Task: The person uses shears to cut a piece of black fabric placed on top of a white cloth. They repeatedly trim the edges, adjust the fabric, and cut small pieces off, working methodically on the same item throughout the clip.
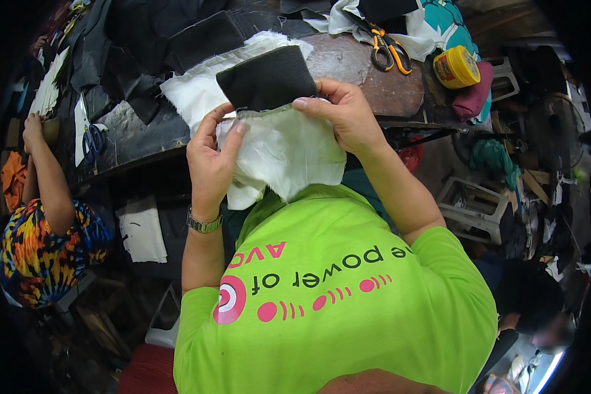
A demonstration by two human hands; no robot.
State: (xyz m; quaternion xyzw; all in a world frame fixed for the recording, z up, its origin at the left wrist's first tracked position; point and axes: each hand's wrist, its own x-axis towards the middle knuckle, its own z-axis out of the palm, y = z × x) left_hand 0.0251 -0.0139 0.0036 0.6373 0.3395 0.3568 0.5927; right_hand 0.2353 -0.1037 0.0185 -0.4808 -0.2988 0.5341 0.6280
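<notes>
My left hand [210, 157], with a metal watch on the wrist, pinches the left edge of a white cloth piece [289, 154] held up in front of my chest. My right hand [345, 115] grips the top right of the same cloth, its thumb pressing on a black rectangular fabric piece [267, 79] that lies against the cloth's upper edge. The white cloth hangs down between both hands over my green shirt. More white cloth [194, 92] lies on the table just behind.
The dark worktable [374, 82] carries orange-handled scissors [387, 49], a yellow round tin [456, 67], black fabric pieces [177, 33] and blue-handled scissors [93, 141]. A person in a multicoloured shirt [43, 249] works at the left. A white plastic stool [473, 203] stands at the right.
</notes>
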